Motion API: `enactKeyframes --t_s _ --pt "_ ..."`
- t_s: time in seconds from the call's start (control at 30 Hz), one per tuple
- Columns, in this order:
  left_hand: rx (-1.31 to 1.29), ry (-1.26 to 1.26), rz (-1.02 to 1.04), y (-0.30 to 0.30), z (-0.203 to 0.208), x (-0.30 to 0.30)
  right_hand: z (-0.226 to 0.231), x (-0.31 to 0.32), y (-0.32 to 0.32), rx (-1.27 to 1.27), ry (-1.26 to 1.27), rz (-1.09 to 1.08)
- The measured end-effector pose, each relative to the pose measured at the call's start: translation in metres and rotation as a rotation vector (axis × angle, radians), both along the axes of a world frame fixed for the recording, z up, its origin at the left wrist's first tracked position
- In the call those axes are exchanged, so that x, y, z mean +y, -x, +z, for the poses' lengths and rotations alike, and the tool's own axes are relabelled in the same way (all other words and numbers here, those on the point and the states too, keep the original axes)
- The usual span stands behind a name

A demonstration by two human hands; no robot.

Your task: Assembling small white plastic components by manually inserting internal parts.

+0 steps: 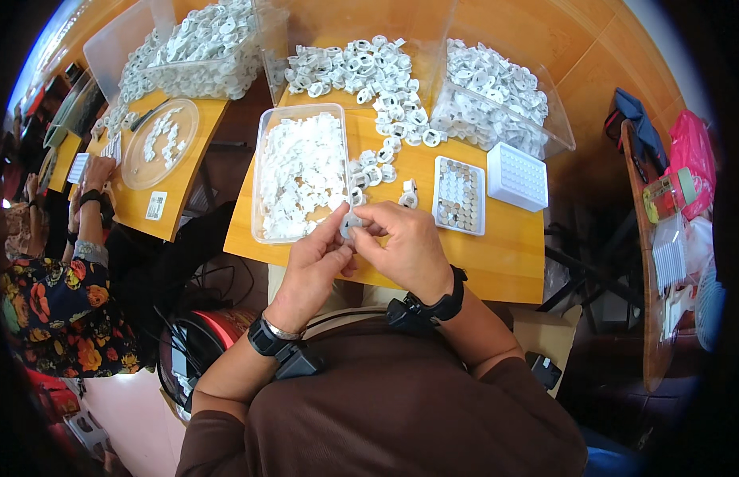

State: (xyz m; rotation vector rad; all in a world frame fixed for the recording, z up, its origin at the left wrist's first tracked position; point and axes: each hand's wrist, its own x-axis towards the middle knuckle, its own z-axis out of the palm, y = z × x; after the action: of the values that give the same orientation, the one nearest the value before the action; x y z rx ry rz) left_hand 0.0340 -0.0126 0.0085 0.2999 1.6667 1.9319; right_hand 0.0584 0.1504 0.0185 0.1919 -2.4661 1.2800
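Between both hands, over the table's near edge, is a small round white plastic part [350, 225] with a dark hole in it. My left hand [312, 253] grips it from the left with thumb and fingers. My right hand [401, 238] pinches it from the right; whether a smaller piece is in those fingertips is hidden. Just beyond the hands stands a clear tub [260, 179] of small white plastic pieces. Several round white parts [373, 173] lie loose beside it. To the right is a white tray [482, 191] holding rows of small round discs.
A white slotted block [518, 176] sits right of the tray. Large clear bins [496, 107] of round white parts line the back, and a loose pile [353, 67] lies between. At left, a co-worker's hands [95, 179] work near a round clear lid [131, 163]. A shelf [647, 262] stands right.
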Motion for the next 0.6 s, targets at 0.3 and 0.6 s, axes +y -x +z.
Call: enactKeyframes --t_s 0.3,0.6 --pt "0.227 0.105 -0.038 -0.0015 -0.0011 0.0037 0.0008 -0.0029 -0.0025 0.118 -0.175 -0.059" --pt "0.074 0.006 0.025 -0.0019 0.0007 0.0044 -0.0003 0.0038 -0.0018 0.079 -0.052 -0.015"
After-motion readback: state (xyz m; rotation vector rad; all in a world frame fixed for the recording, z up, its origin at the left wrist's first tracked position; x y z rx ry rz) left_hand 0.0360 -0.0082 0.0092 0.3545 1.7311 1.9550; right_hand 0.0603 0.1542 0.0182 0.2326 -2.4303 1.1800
